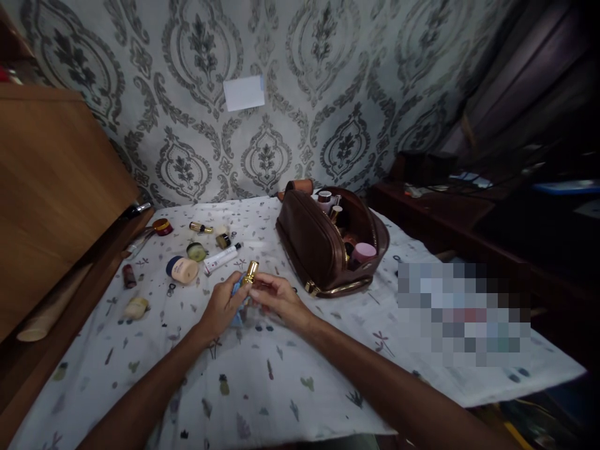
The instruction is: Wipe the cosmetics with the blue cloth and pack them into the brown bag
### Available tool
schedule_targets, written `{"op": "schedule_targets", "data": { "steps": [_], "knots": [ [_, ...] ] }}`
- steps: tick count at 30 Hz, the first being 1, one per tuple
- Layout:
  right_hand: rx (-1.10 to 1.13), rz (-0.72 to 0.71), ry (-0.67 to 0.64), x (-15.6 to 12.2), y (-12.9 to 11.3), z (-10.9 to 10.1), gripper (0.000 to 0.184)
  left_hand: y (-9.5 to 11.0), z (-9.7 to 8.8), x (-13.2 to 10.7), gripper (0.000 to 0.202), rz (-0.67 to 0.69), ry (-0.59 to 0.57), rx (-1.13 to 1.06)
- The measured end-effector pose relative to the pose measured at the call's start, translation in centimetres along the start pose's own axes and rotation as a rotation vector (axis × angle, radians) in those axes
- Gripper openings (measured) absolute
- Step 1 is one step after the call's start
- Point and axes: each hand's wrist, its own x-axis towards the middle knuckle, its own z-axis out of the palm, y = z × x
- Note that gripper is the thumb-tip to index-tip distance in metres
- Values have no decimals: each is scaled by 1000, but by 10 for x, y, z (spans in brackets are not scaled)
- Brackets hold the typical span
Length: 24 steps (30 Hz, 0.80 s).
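Over the near middle of the table my left hand [220, 303] is closed round a crumpled light blue cloth [237, 317] and a shiny gold cosmetic tube [252, 270]. The tube stands up tilted, its gold end showing above the fingers. My right hand [280, 299] pinches the tube's lower part from the right side; its fingertips partly hide that part. Just beyond my hands lies a white squeeze tube [222, 259] with a black cap. Right of them stands an unzipped brown cosmetic bag [309, 234], with a pink-lidded jar [364, 253] and several other containers inside.
On the left of the patterned tablecloth [173, 375] lie a cream jar with a dark blue lid [182, 270], a green round jar [196, 252], a dark red jar [162, 227], a gold-and-black tube [200, 227] and a pale yellow jar [135, 307]. A wooden cabinet [60, 181] borders the left side.
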Motion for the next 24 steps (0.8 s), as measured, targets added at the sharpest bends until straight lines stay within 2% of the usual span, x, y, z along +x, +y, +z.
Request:
{"op": "schedule_targets", "data": {
  "steps": [5, 10, 12, 15, 17, 19, 22, 24],
  "knots": [
    [-1, -40, -25, 5, 16, -4, 59, -1, -1, 0, 40, -13, 40, 101],
    [-53, -30, 7, 7, 21, -9, 59, -3, -1, 0, 45, -8, 64, 179],
    [-77, -19, 26, 6, 19, -9, 58, -6, -2, 1, 41, -18, 119, 168],
    [-141, -48, 57, 6, 16, -8, 56, -10, -4, 1, 28, 8, 279, 88],
    [-211, -72, 67, 6, 16, -7, 53, -11, -7, 2, 31, 39, 323, 35],
    [-300, -86, 52, 6, 16, -7, 45, -11, -10, 2, 36, 65, 275, 19],
    [-399, -97, 26, 5, 16, -8, 34, -7, -11, 3, 35, 80, 156, 39],
    [-461, -103, 46, 3, 14, -7, 28, -5, -11, 3, 34, 64, 121, 60]
  ]
}}
